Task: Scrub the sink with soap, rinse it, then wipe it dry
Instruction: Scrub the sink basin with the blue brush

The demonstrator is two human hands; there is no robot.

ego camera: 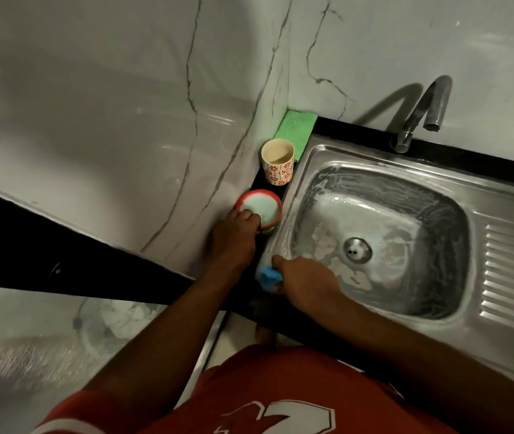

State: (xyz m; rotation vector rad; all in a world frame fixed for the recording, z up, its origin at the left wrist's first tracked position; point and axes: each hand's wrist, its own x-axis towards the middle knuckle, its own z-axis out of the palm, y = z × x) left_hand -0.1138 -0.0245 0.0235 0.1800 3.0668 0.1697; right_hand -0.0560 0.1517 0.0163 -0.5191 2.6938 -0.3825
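Steel-grey and wet, the stainless steel sink (431,220) is set into a black tabletop (356,131) in a corner of white marble-veined wall tiles (124,104). Streaks of whitish soap film cover the basin walls, and patches of foam lie on the floor around the round metal drain (357,249). A ribbed draining board forms the sink's right side. Behind the basin, a curved chrome tap (421,114) rises from the back rim with its spout pointing down.

The right hand (305,280) rests at the near-left rim of the sink, its fingers closed around a crumpled blue scrub pad (268,277) that pokes out to the left of the knuckles, right on the sink's edge.

The left hand (233,239) reaches to the narrow strip of tabletop between sink and wall. Its fingers curl over the near rim of a round red-rimmed tub (259,209) holding pale, foamy soap paste, and grip it.

Just beyond the tub stands an upright paper cup with a red flower pattern (277,166), with a little liquid in the bottom. Behind the cup, a folded green cloth (298,130) lies flat in the corner, touching the wall.

A red shirt with white print (280,402) fills the bottom of the view.
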